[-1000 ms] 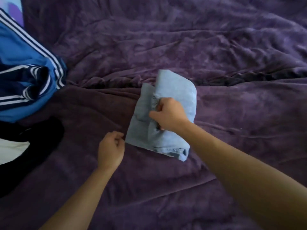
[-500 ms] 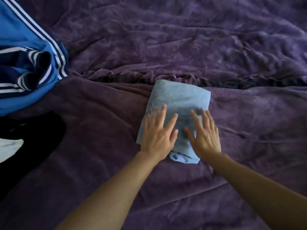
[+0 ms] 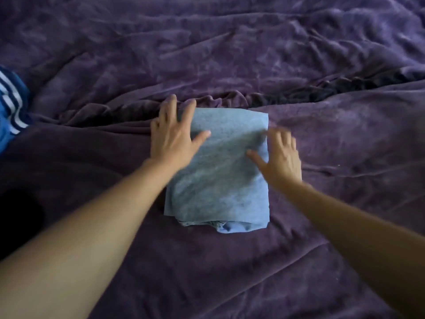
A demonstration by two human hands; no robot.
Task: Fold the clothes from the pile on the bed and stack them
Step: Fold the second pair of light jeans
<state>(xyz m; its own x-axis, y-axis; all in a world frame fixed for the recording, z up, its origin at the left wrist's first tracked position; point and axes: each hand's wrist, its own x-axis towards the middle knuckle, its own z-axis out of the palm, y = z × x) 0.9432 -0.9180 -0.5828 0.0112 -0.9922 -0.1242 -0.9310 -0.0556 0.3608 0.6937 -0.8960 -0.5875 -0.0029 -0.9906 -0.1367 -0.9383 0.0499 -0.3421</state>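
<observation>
Two hands: left hand (image 3: 171, 140) and right hand (image 3: 281, 155) lie flat on the folded light-blue garment (image 3: 220, 180), fingers straight and spread, gripping nothing.
Left hand: on the far left corner, fingertips reaching onto the purple blanket (image 3: 253, 54).
Right hand: on the right edge, blurred.
Garment: a rectangle mid-bed, loose hems at its near end.
Bed: purple blanket, rumpled, a deep crease just behind the garment.
Left edge: blue white-striped clothing (image 3: 11, 111), cut off by the frame; dark patch (image 3: 16, 217) below, too dim to identify.
</observation>
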